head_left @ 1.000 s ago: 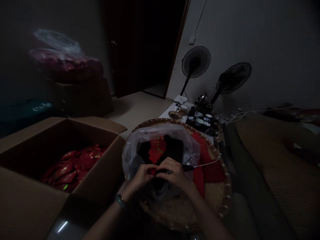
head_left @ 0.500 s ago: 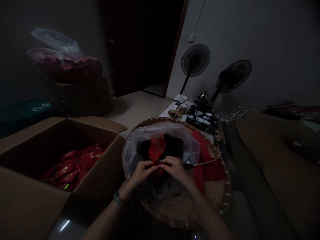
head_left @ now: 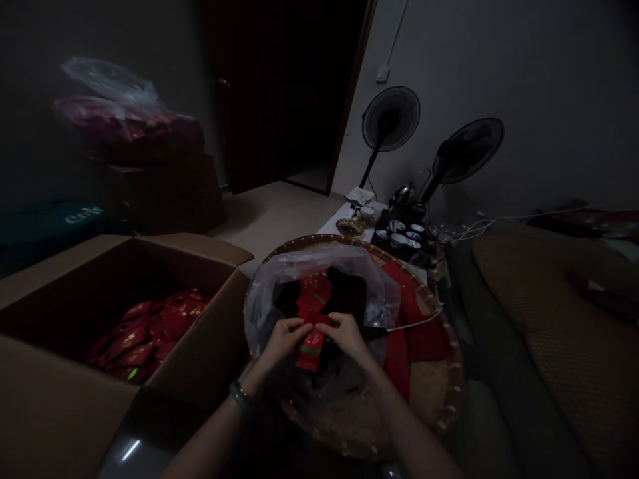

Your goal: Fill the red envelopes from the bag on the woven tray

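Between both hands, over the round woven bamboo tray (head_left: 452,389), is a small red packet (head_left: 312,347) with a green stripe and gold marks. My left hand (head_left: 284,338), bangle at its wrist, pinches the packet's top edge from the left. My right hand (head_left: 345,334) pinches the same edge from the right. A black handle (head_left: 375,332) with a white cord extends right from behind the right hand; whether the hand also grips it I cannot tell. Just beyond lies a red packet (head_left: 314,289), on black contents inside an open clear plastic bag (head_left: 262,293). Red pieces (head_left: 424,332) lie at the tray's right.
To the left, an open cardboard box (head_left: 192,352) contains many red packets (head_left: 150,326). Farther back, a plastic bag (head_left: 130,126) rests on another box (head_left: 170,193). Beyond the tray are tea cups (head_left: 398,240) and two fans (head_left: 392,120). A woven mat (head_left: 569,339) is at right.
A red packet, mostly hidden in the fingers before, now hangs in view between both hands. The metallic glint at the right fingers has gone from sight. Tray, bag and box stay put.
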Demonstrator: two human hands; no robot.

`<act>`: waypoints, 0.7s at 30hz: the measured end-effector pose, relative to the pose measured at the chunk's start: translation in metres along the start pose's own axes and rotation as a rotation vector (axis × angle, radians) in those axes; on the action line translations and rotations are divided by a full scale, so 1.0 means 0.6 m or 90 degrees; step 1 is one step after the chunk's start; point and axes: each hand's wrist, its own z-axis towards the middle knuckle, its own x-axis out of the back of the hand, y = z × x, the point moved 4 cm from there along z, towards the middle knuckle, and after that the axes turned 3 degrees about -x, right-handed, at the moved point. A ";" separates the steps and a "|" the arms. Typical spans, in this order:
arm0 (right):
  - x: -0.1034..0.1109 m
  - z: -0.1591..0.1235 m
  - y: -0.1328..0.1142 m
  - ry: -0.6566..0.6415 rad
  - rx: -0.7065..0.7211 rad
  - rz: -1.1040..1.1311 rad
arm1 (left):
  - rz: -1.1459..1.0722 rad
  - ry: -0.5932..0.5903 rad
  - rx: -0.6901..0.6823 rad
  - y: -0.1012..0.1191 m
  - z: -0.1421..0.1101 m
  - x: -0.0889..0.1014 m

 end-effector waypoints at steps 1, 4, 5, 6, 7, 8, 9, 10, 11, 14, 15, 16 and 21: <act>0.002 0.000 -0.003 0.026 0.031 -0.041 | 0.025 0.016 -0.039 0.005 0.001 0.003; 0.000 -0.006 -0.008 0.086 0.132 -0.140 | 0.128 0.088 -0.149 0.017 0.002 0.015; -0.005 -0.009 -0.008 0.096 0.158 -0.157 | 0.153 0.104 -0.161 0.016 0.002 0.018; -0.010 -0.013 -0.007 0.102 0.181 -0.167 | 0.166 0.116 -0.158 0.013 0.002 0.020; -0.017 -0.017 -0.004 0.106 0.197 -0.172 | 0.172 0.122 -0.146 0.009 0.002 0.021; -0.023 -0.020 -0.001 0.107 0.207 -0.174 | 0.176 0.125 -0.131 0.003 0.003 0.021; -0.029 -0.024 0.003 0.109 0.210 -0.172 | 0.182 0.126 -0.117 -0.002 0.003 0.021; -0.033 -0.027 0.006 0.112 0.210 -0.167 | 0.189 0.122 -0.109 -0.006 0.003 0.020; -0.036 -0.030 0.009 0.115 0.209 -0.159 | 0.198 0.117 -0.105 -0.009 0.004 0.019; -0.037 -0.039 0.007 0.115 0.235 -0.143 | 0.208 0.105 -0.099 -0.013 0.005 0.019; -0.036 -0.043 0.003 0.110 0.257 -0.150 | 0.207 0.106 -0.095 -0.014 0.006 0.019; -0.034 -0.047 -0.002 0.103 0.281 -0.168 | 0.203 0.108 -0.090 -0.015 0.008 0.021; -0.026 -0.060 -0.028 0.068 0.328 -0.347 | 0.189 0.109 -0.075 -0.015 0.017 0.021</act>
